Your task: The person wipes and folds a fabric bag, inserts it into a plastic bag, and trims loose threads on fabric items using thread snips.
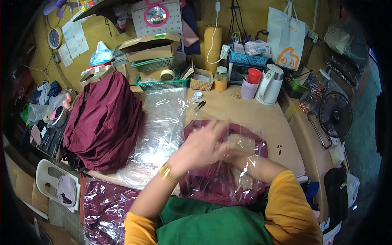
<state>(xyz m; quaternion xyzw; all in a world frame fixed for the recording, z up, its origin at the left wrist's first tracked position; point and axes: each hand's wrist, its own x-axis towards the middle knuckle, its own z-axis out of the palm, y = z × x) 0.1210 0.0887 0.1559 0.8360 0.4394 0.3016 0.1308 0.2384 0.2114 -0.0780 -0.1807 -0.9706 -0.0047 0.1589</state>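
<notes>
A maroon folded fabric item (255, 190) lies on the table in front of me, with clear plastic film (241, 157) over it and a tan patch showing through. My left hand (204, 143), with a gold watch (167, 173) on its wrist, is over the fabric and film, its fingers smeared by motion. From the other side my right hand (226, 151) reaches in, mostly hidden behind the left one; its forearm lies behind or under the film. Whether either hand grips the film cannot be made out.
A big maroon fabric pile (102, 122) stands at the left beside a stack of clear plastic bags (159, 126). Plastic-wrapped maroon fabric (108, 208) lies lower left. Small snips (200, 105), a jar (221, 79), a kettle (270, 85) and a fan (335, 114) are farther off.
</notes>
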